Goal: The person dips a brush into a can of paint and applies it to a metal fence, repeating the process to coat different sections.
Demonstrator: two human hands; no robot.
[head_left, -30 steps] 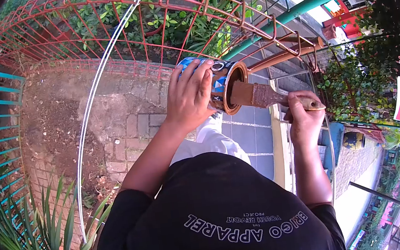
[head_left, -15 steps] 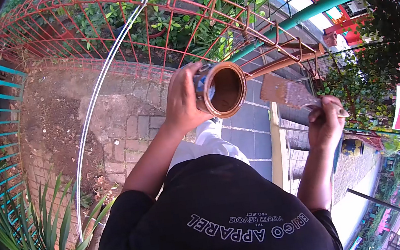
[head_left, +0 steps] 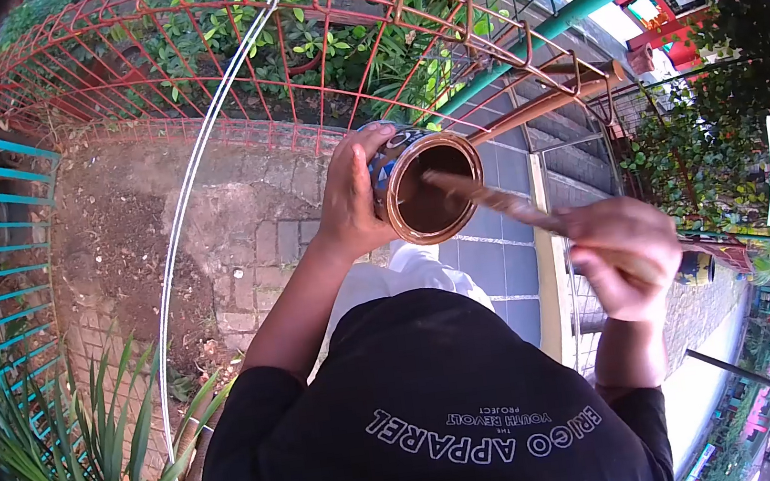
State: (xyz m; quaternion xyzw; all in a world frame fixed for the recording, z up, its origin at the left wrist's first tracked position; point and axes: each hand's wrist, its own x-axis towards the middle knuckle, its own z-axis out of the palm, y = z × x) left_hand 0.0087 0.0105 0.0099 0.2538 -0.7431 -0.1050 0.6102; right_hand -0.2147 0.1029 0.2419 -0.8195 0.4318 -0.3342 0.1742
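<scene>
My left hand (head_left: 346,197) is wrapped round a paint can (head_left: 418,234), its mouth tilted toward me. Brown paint (head_left: 429,204) shows inside, and the rim is smeared with it. In my right hand (head_left: 632,253) is a paintbrush (head_left: 510,203), gripped by its handle. Seen nearly edge-on and slightly blurred, its brown-coated head reaches over the rim into the can's mouth.
A red-brown wire fence (head_left: 317,76) curves across the top, with plants behind it. Teal railings (head_left: 5,239) stand at left above a spiky plant (head_left: 106,477). A white cable (head_left: 179,208) crosses the paving. Grey tiles (head_left: 508,225) lie beyond the can.
My right hand has swung the brush left, from out beside the can to its mouth, turning the broad face edge-on. The can has shifted slightly right and down in view.
</scene>
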